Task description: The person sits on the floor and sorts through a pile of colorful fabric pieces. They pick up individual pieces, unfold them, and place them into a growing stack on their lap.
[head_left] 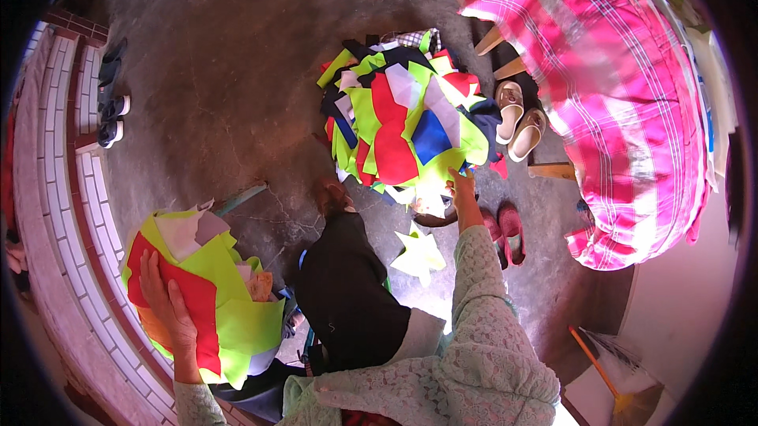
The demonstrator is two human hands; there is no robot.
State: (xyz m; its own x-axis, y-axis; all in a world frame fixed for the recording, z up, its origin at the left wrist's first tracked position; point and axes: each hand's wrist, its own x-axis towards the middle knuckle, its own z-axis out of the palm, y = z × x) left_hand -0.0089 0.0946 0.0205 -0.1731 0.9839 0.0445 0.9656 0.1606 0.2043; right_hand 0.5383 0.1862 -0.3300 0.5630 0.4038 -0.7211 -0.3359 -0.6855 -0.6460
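A: Entry, left hand [167, 307]? 
B: It lay flat, fingers spread wide, palm down on a red piece atop the smaller stack of cloth pieces [207, 293]. That stack, mostly neon yellow-green with red and pale scraps, sat at the person's left beside the white tiled ledge [67, 213].

A: Right hand [462, 189]? 
B: Arm stretched forward in a pale green lace sleeve [482, 300]. Fingers touched the near edge of the big heap of cloth pieces [403, 122] on the concrete floor [229, 71]. Whether it pinched a piece, I could not tell.

A: Surroundings? 
B: One yellow-green scrap [420, 256] lay alone on the floor between heap and person. Beige sandals [519, 120] and dark red slippers [505, 230] sat just right of the heap, near a pink plaid bundle [624, 94]. A broom [608, 375] lay lower right.
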